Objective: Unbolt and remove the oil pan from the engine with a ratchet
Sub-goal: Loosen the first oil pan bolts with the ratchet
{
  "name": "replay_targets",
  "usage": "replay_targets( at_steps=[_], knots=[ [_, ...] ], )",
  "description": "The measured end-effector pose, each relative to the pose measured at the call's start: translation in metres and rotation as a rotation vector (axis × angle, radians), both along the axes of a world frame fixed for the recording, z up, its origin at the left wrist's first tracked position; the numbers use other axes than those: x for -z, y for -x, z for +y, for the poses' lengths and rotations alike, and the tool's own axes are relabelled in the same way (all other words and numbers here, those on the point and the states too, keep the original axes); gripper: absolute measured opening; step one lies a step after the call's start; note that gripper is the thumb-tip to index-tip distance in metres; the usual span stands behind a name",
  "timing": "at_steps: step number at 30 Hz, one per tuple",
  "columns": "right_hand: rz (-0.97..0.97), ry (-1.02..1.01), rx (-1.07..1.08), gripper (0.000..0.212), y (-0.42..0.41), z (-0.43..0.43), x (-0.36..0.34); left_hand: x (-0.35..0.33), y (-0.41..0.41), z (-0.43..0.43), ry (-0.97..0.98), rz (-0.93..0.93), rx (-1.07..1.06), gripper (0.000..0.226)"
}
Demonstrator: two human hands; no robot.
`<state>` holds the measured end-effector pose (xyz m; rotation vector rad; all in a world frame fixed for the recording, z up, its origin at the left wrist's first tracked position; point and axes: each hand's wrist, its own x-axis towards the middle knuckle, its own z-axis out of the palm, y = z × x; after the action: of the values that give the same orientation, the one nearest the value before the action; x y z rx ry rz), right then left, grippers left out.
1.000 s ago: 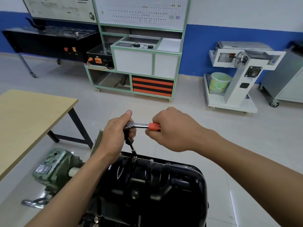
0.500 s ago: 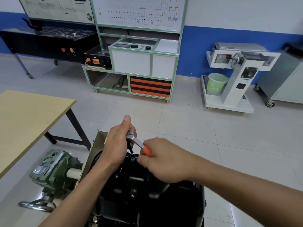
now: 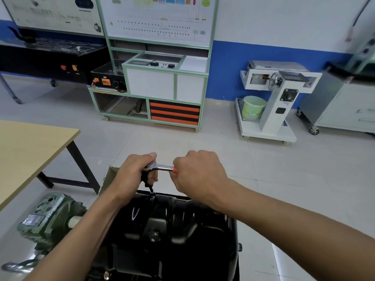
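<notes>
The pan [image 3: 172, 230] is black and shiny. It sits near, low in the middle, with its round belly up. It looks like hard metal, so I think it will be stiff and a bit heavy. The shine could mean oil, so it may be slippery. The best place to hold it is likely the flat rim, one hand on each side, once all the bolts are out. It is not ready for that yet.

The ratchet [image 3: 164, 168] is over the far edge of the pan. A thin black bar goes down from its head to the rim there. The left hand [image 3: 134, 175] is curled round the head and the bar, thumb on top. The right hand [image 3: 198, 177] is wrapped round the orange handle, off to the right.

A green metal box [image 3: 46, 222] is near on the left, beside the pan. It has a small label, too blurry to read. A table [image 3: 30, 151] is to the left. Far off are a green bench [image 3: 162, 86] and a green bucket [image 3: 253, 107]. The wall boards have writing, too small to read. I see no brand name.
</notes>
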<state>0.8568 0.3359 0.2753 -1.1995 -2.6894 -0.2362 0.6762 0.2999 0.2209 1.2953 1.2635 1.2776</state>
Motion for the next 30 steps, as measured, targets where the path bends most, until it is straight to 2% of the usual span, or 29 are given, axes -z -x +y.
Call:
replay_targets(
  at_steps=[2,3,9,12,14,17,20,23,26,28,30],
  knots=[
    [-0.053,-0.010,-0.037,0.017,0.000,0.025,-0.004,0.004,-0.012,-0.004,-0.016,0.123,0.105,0.061],
    [-0.049,-0.008,-0.041,0.015,0.003,0.037,-0.006,0.005,-0.020,-0.004,-0.029,0.146,0.093,0.062],
    [0.022,-0.084,-0.014,0.017,0.021,0.053,0.000,0.002,-0.023,0.009,-0.004,-0.033,-0.092,0.056],
    [0.003,0.038,0.032,0.012,0.007,0.026,-0.008,0.000,-0.013,0.011,0.040,-0.141,-0.217,0.054],
    [-0.043,0.170,0.040,0.021,-0.001,-0.002,-0.013,-0.002,-0.012,0.016,0.026,-0.088,-0.282,0.058],
    [-0.067,0.450,-0.026,0.038,-0.004,-0.040,-0.024,-0.007,-0.018,0.021,0.006,-0.039,-0.253,0.058],
    [-0.105,0.533,-0.047,0.039,0.001,-0.049,-0.029,-0.009,-0.024,0.019,0.002,-0.021,-0.218,0.052],
    [-0.131,0.451,0.029,0.024,-0.001,-0.030,-0.026,-0.010,-0.017,0.012,-0.008,-0.036,-0.229,0.052],
    [-0.155,0.258,0.128,0.007,0.001,0.007,-0.018,-0.006,-0.010,0.002,-0.033,0.034,-0.137,0.056],
    [-0.156,0.141,0.164,0.013,0.010,0.029,-0.017,-0.005,-0.012,-0.004,-0.031,0.066,-0.030,0.057],
    [-0.119,0.034,0.107,0.018,0.025,0.045,-0.015,-0.006,-0.016,-0.004,0.002,0.067,0.049,0.058]
  ],
)
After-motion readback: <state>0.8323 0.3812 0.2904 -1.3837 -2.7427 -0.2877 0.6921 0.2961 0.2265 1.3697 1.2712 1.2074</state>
